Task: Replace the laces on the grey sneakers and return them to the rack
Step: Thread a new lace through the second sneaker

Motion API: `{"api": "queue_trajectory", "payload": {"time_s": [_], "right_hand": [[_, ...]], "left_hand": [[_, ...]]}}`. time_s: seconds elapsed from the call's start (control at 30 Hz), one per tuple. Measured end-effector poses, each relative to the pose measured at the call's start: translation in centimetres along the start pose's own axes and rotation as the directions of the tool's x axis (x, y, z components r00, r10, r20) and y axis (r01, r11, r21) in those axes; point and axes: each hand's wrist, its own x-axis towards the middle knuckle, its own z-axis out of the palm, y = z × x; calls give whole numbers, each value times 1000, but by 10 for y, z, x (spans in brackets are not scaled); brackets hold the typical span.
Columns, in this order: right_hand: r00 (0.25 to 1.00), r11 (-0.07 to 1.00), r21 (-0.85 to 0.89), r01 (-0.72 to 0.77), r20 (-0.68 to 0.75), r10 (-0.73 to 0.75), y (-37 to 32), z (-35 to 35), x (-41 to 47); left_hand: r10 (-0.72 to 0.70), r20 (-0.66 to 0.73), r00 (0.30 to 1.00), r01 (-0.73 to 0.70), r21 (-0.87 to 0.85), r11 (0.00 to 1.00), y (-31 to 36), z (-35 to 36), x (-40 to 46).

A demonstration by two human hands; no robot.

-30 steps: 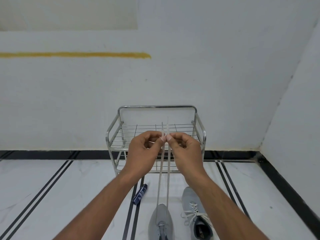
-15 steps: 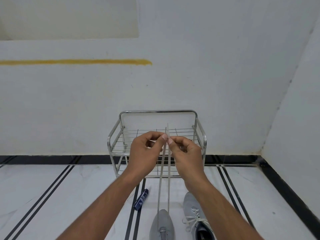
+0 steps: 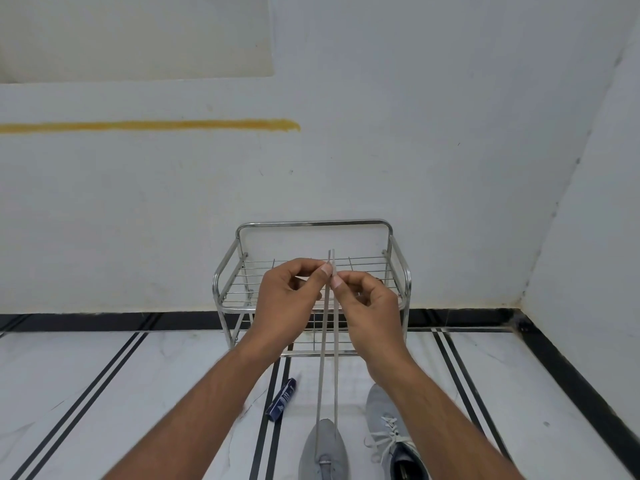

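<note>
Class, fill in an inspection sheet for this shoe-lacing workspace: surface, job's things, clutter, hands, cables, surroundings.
Surface: white marble floor with black inlay stripes.
Job's things: two grey sneakers; left sneaker has the new lace rising from it in two taut strands; right sneaker is laced white. Steel wire rack stands behind, nothing seen on its top shelf.
Clutter: small dark blue packet on the floor.
Hands: left hand and right hand each pinch a lace end, tips side by side.
Cables: nothing seen.
Surroundings: white wall with yellow stripe; corner at right.
</note>
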Motion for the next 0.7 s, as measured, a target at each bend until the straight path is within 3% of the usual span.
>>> {"api": "queue_trajectory", "payload": {"time_s": [0.7], "right_hand": [[1000, 1000, -7, -10, -23, 10, 0, 1, 1]], "left_hand": [[-15, 26, 1000, 15, 12, 1000, 2, -1, 4]]}}
